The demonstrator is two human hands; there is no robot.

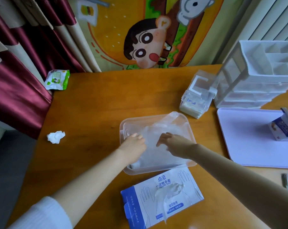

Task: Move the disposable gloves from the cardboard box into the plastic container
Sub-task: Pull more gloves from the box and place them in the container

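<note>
Clear plastic container (pixel 122 129), rectangular with rounded corners, open top, sits upright on wooden table (pixel 93 100). Heap of thin translucent disposable gloves (pixel 156 156) fills it, one edge draped over the far right rim. Cardboard box (pixel 140 202), white, blue end, glove drawings, lies flat just beside the container's near side. Crumpled glove (pixel 171 195) pokes from its top opening.

Left hand (pixel 133 143) palm down; right hand (pixel 172 143) fingers splayed

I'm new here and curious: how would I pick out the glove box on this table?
Start at the wooden table. At its near edge, just before the clear plastic container, lies the cardboard box. It alone bears printed hand outlines and a blue end.
</note>
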